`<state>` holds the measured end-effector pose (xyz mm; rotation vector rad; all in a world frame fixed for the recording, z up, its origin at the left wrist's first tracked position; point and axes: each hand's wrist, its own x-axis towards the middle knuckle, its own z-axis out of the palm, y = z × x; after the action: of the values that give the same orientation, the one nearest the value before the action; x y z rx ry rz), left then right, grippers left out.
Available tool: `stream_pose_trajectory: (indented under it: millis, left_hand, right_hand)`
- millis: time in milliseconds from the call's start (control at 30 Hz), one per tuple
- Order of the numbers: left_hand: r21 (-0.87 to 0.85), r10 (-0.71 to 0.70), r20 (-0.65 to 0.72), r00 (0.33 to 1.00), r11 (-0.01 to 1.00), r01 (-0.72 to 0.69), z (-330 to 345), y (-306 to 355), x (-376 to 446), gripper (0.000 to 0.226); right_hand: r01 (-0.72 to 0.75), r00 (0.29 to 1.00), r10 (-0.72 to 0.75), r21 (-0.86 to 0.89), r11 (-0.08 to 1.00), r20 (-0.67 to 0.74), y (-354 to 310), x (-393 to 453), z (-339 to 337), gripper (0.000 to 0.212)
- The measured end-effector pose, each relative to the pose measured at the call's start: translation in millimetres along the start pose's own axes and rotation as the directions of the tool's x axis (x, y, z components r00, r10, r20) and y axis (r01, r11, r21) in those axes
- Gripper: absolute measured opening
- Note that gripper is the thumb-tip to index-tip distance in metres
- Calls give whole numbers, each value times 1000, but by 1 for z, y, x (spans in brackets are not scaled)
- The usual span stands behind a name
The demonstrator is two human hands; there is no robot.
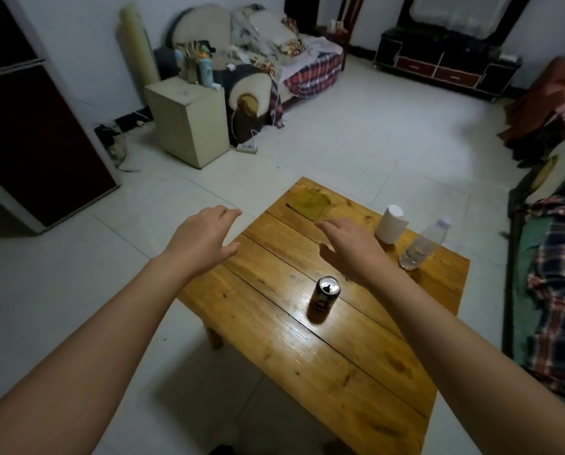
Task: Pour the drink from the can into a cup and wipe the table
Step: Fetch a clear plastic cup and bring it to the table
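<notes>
1. Can [327,293]: one, dark, upright, tab end already open, near the middle of the wooden table [323,366], touching neither hand.
2. Cup [391,223]: one, white, apparently upside down, near the table's far right edge, just beside a clear plastic bottle [422,246].
3. Bottle: one, white cap, upright, between the cup and the right edge.
4. Cloth [310,203]: one, olive-yellow, lying flat at the far corner of the table.
5. Left hand [205,239]: open, fingers spread, holding nothing, hovering over the floor just off the table's left edge.
6. Right hand [350,246]: open as well, palm down, empty, above the boards beyond the can and beside the cup.
7. Two hands in all, well apart from each other, both forearms bare.
8. Surface: low square table of glossy yellow-brown planks with dark seams, light glaring off the middle.
9. Room: pale tiled floor [356,133], white walls, a cluttered sofa [258,60] with a plaid blanket at the back, a beige cabinet [189,119] beside it, a dark TV stand [445,65] at the far right, plaid bedding [557,290] along the right edge.
</notes>
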<state>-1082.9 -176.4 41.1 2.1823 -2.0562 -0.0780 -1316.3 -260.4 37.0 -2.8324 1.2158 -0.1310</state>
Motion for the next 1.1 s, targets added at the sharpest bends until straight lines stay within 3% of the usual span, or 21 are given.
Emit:
stream_pose_trajectory:
  millis: [267, 667, 1100]
  left_hand:
    - [75, -199, -33, 979, 977, 201, -18, -56, -66, 60]
    - [11, -420, -99, 902, 906, 423, -41, -149, -184, 61]
    - [-47, -621, -99, 777, 783, 620, -46, -231, -281, 60]
  right_hand:
    - [191, 981, -190, -72, 979, 24, -72, 27, -3, 54]
    - [429, 903, -428, -66, 901, 20, -230, 57, 15, 54]
    - [602, 798, -602, -23, 798, 27, -359, 84, 49, 50]
